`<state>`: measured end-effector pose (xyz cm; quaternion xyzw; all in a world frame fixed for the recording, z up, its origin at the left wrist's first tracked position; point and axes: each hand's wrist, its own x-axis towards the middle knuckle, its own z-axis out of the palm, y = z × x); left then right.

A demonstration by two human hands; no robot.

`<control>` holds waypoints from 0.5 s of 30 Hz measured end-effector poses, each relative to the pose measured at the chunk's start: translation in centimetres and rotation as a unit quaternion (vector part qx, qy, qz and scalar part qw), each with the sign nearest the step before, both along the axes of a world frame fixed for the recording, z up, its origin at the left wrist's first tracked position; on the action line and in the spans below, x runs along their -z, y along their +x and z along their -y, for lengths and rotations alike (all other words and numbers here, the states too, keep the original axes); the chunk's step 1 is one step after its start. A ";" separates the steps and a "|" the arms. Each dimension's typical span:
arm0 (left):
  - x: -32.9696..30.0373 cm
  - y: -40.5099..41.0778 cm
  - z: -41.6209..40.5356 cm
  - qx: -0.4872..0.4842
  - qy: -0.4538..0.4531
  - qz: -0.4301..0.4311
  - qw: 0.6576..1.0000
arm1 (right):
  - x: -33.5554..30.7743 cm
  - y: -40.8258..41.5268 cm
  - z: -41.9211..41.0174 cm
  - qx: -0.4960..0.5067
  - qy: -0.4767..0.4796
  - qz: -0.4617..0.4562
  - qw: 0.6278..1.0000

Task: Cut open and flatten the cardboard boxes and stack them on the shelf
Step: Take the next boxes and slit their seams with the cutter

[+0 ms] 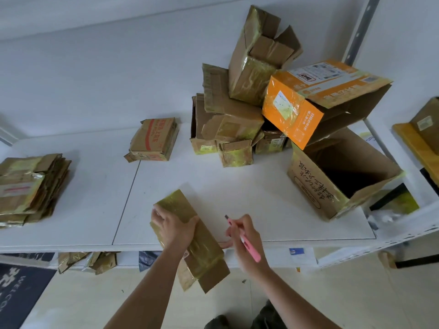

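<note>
Your left hand (174, 227) presses down on a tape-covered cardboard box (187, 238), fingers spread and curled over its top, holding it at the front edge of the white surface (261, 198). The box lies slanted, near end hanging past the edge toward you, one flap open at the bottom. Your right hand (244, 241) grips a pink utility knife (247, 243), fingers wrapped round the handle, dark tip pointing up-left, just beside the box and not touching it. The two hands are apart.

Below the surface edge, scraps of taped cardboard (88, 260) sit on a lower level, with a dark doormat (19, 288) on the floor at left.

Far left on the surface: a stack of flattened boxes (31, 186). Mid-surface, further back: one small flattened box with red print (154, 138), on its own.

Right side: a large open brown box (342, 176) with handwriting on its side, lying tilted, opening facing up-right. Behind and above it, an orange-and-white box (316, 98) rests tilted on the pile, open end to the right. Left of that, a heap of small brown boxes (228, 124) with yellowish tape, and a taller brown box (259, 55) leaning on top against the white wall (118, 67). A metal shelf upright (363, 27) runs up at far right.
</note>
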<state>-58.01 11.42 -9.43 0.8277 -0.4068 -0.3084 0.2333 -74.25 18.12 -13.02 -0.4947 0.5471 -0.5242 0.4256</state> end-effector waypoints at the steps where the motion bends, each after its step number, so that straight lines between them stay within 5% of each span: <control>1: 0.1 0.3 0.1 -0.017 -0.003 -0.018 1.000 | 0.2 0.1 -0.2 0.015 0.013 0.011 1.000; 3: 0.0 0.8 0.3 0.016 -0.001 -0.013 1.000 | 0.2 0.0 -0.1 0.046 0.026 0.032 0.998; 5: -0.4 0.7 0.6 0.164 -0.015 0.020 0.986 | -0.4 -0.4 0.6 0.075 0.011 0.034 0.997; 9: -1.9 -1.7 2.4 0.471 0.009 0.059 0.880 | -1.8 -1.6 2.6 0.144 -0.034 -0.038 0.988; 12: -2.4 -2.9 4.0 0.553 0.048 0.082 0.828 | -2.2 -2.9 3.9 0.150 -0.032 -0.090 0.984; 15: -2.3 -2.5 4.8 0.562 0.060 0.102 0.819 | -2.5 -3.5 4.3 0.115 -0.023 -0.074 0.990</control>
